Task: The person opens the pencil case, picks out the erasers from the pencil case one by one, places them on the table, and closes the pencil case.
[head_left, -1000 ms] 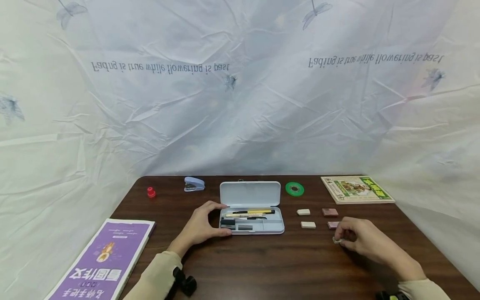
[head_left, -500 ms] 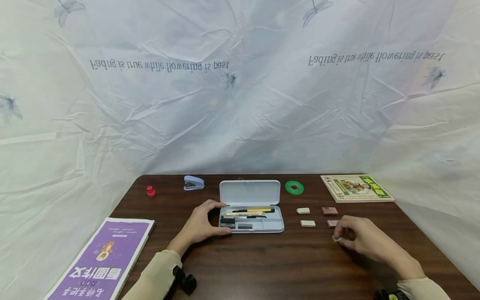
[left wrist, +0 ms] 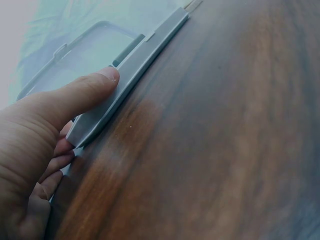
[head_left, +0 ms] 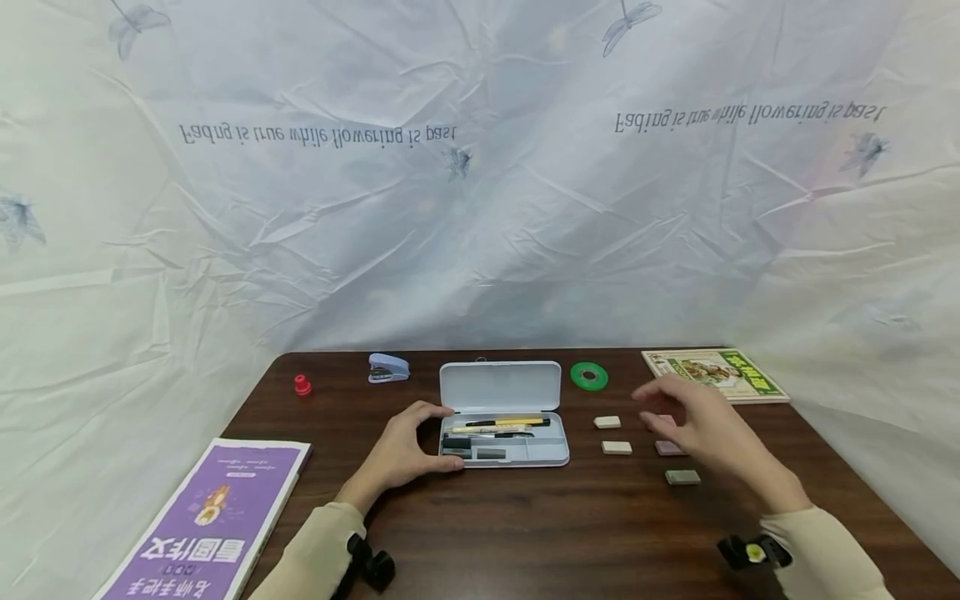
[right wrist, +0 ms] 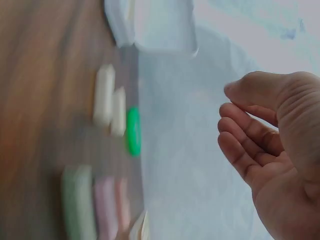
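My left hand (head_left: 402, 448) grips the left end of an open pale-blue pencil case (head_left: 547, 452), thumb on its front edge and fingers round the back. Inside the case lie several pens (head_left: 510, 422) and a black-capped item (head_left: 456, 446). My right hand (head_left: 708, 429) hovers over the right side of the table with nothing in it, its fingers loosely bent in the right wrist view. A grey-green eraser (head_left: 682, 477) lies below it. Two pink erasers, one nearer (head_left: 667, 448) and one partly hidden by the hand, lie beyond. Left of them are two white erasers (head_left: 617, 447).
Along the back stand a red cap-like piece (head_left: 302, 385), a light-blue stapler (head_left: 388, 367) and a green tape roll (head_left: 589, 376). A picture book (head_left: 750, 387) lies at the back right. On the left lies a purple book (head_left: 202, 517).
My right hand has let go of the grey-green eraser, leaving it on the table in front of the pink ones, and has risen up and away. The left hand stays on the pencil case.
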The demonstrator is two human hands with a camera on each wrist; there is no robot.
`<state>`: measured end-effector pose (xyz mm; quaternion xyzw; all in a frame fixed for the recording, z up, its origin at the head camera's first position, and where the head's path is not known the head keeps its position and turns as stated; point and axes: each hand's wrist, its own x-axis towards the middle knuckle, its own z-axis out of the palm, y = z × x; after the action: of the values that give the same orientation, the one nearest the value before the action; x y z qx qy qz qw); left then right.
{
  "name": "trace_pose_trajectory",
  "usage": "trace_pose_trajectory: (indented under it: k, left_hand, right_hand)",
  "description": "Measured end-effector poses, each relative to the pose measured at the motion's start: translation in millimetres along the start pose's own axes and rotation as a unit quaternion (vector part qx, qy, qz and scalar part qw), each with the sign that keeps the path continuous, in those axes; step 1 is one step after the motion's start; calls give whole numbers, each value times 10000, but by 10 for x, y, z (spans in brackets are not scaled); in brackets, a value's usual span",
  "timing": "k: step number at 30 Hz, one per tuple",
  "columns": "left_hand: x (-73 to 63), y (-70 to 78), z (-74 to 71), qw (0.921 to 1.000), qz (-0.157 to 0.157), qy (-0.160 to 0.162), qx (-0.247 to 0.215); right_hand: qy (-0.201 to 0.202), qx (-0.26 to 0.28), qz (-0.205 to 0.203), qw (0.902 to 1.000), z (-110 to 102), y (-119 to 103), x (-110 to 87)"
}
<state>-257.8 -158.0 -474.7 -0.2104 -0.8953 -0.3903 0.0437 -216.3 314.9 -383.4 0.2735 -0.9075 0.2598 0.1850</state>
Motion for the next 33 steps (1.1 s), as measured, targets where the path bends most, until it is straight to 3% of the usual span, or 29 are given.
trace_pose_trajectory:
  k: [4,9,17,24,33]
  left_hand:
    - [1,1,4,10000,25,2,-30]
    - [2,4,3,10000,53,-22,-42]
    - [6,9,6,9999,65,-9,-92]
    - [20,4,-2,9999,103,36,-99]
    - [22,-18,-6,9998,154,40,-118]
  right_hand:
    - [126,266,-139,9995,131,-170,256]
    - [7,829,-83,9965,355,-419,546]
    - [-211,1389,-554,9885,690,-750,867]
    - [-806,1624,-738,9807,1037,-922,943]
    - [-1860,1680,-631,9660,1412,-935,873]
